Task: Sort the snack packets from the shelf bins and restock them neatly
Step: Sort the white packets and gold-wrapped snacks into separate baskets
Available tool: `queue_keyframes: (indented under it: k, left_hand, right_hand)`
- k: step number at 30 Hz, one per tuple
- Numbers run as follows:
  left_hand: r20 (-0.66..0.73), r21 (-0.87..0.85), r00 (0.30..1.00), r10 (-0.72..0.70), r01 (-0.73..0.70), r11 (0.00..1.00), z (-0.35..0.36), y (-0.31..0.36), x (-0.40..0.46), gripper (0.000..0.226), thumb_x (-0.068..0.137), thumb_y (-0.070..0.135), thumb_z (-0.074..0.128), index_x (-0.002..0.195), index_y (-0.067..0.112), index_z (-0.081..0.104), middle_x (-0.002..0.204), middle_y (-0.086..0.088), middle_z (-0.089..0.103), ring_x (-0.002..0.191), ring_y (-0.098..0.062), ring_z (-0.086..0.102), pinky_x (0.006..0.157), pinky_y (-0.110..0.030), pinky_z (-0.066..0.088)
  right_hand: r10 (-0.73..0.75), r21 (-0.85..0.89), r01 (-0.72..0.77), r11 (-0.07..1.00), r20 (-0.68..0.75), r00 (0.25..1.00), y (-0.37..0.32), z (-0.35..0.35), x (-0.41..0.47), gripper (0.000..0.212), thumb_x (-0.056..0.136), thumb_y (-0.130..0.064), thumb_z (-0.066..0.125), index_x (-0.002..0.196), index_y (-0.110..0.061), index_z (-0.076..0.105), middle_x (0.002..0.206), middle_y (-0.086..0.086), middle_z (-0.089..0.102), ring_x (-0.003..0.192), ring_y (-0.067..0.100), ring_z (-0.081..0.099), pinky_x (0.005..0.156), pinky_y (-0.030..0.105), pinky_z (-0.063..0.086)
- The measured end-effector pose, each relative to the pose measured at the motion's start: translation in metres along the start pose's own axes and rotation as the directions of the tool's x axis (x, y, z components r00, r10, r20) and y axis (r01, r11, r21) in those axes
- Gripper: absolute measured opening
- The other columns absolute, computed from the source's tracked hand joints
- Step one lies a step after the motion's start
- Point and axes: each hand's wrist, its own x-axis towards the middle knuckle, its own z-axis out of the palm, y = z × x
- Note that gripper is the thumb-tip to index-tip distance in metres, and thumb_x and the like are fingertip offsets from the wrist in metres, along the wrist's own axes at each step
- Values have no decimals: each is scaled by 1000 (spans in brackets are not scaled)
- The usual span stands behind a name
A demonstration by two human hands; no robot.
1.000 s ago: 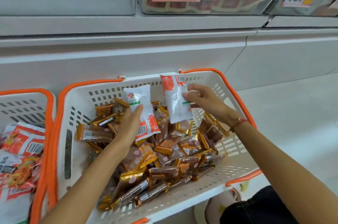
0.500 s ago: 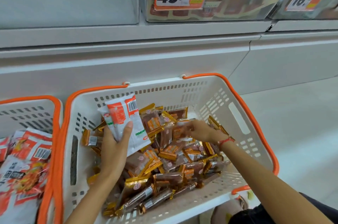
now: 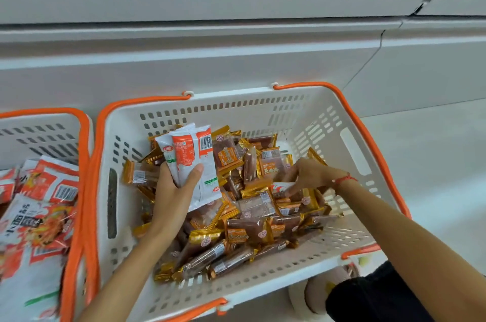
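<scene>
Sorting step | my left hand (image 3: 173, 190) grips two white-and-orange packets (image 3: 193, 163) | right hand (image 3: 307, 177) pinches another among gold-wrapped snacks (image 3: 252, 216), white basket (image 3: 349, 142) | next: I'd lift it clear.

Brought both white-and-orange packets (image 3: 194, 163) together into the left hand (image 3: 173, 190), fanned upright over the left part of the white basket (image 3: 263, 105); a second ago, one packet in each hand, held apart above the pile. Dropped the right hand (image 3: 310, 177) from that raised spot down onto the gold-and-brown snack packets (image 3: 252, 206) near the basket's right wall. Dug the right fingertips (image 3: 290, 191) in among the wrappers, onto a white-and-orange packet (image 3: 281, 187) half buried there. Tipped the view down as well, shelf price tags slid nearly out of sight above the basket.
</scene>
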Motion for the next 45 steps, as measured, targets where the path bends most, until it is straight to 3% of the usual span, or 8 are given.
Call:
queue_keyframes:
  k: [7, 14, 19, 23, 28, 34, 39, 45]
  left_hand:
    - [13, -26, 998, 61, -60, 998, 7, 32, -12, 29, 93, 17, 61, 119, 21, 52, 108, 16, 63, 85, 16, 62, 66, -8, 48]
    - [-264, 119, 945, 195, -169, 979, -47, 87, -61, 58, 85, 56, 64, 135, 33, 47, 130, 18, 56, 119, -3, 51, 99, -29, 40]
    - [-647, 396, 688, 328, -65, 916, -132, 94, -96, 44, 88, 45, 65, 119, 18, 48, 113, -8, 63, 104, -32, 58, 79, -37, 42]
    - [-732, 501, 615, 292, 195, 843, -190, 72, -87, 65, 89, 40, 62, 140, 8, 38, 136, -24, 46, 126, -41, 40, 99, -52, 35]
    - [-477, 592, 877, 63, 267, 761, -204, 44, -70, 58, 94, 43, 56, 139, 7, 49, 143, -21, 45, 133, -38, 39, 110, -47, 28]
    - [-392, 601, 809, 439, -136, 788, -130, 69, -59, 27, 95, 19, 57, 120, 14, 63, 125, -6, 62, 118, -28, 54, 97, -40, 43]
    - [64, 662, 886, 459, -382, 645, -28, 60, -22, 26, 95, 22, 57, 120, 29, 62, 129, 11, 56, 120, -11, 50, 97, -31, 43]
    - [656, 727, 747, 110, -664, 175, 91, 5, 45, 51, 99, 19, 47, 147, 30, 36, 157, 6, 26, 145, -15, 19, 117, -36, 12]
  right_hand:
    - [-55, 503, 208, 839, -301, 952, -43, -49, -64, 10, 80, -18, 76, 80, -9, 69, 87, 5, 74, 86, 22, 71, 72, 24, 54]
    - [-155, 486, 541, 686, -629, 762, -179, -14, -87, 11, 90, -19, 67, 101, -18, 70, 87, -1, 72, 73, 1, 65, 67, 16, 47]
    - [-362, 411, 779, 475, -716, 598, -293, 45, -96, 14, 92, -9, 63, 106, -11, 65, 68, -2, 65, 62, 7, 56, 59, 19, 41]
    - [-475, 83, 777, 624, -748, 462, -350, 98, -64, 26, 97, -35, 53, 118, -22, 59, 98, 2, 73, 91, 17, 68, 70, 35, 52]
    - [-686, -477, 522, 707, -280, 672, -336, 131, -26, 43, 99, -37, 43, 137, -18, 51, 139, 9, 52, 136, 29, 32, 113, 52, 21]
    - [-799, -502, 627, 596, -447, 401, -222, 81, -51, 24, 95, -19, 54, 115, -16, 66, 109, 2, 68, 102, 19, 59, 84, 30, 46]
    - [-331, -435, 156, 887, -364, 870, -86, 1, -58, 24, 97, -20, 50, 115, -23, 65, 105, 0, 70, 95, 21, 64, 75, 31, 47]
    - [-212, -577, 47, 816, -223, 951, 6, 8, -18, 65, 87, -45, 61, 146, -32, 36, 138, 3, 52, 124, 26, 50, 103, 37, 37]
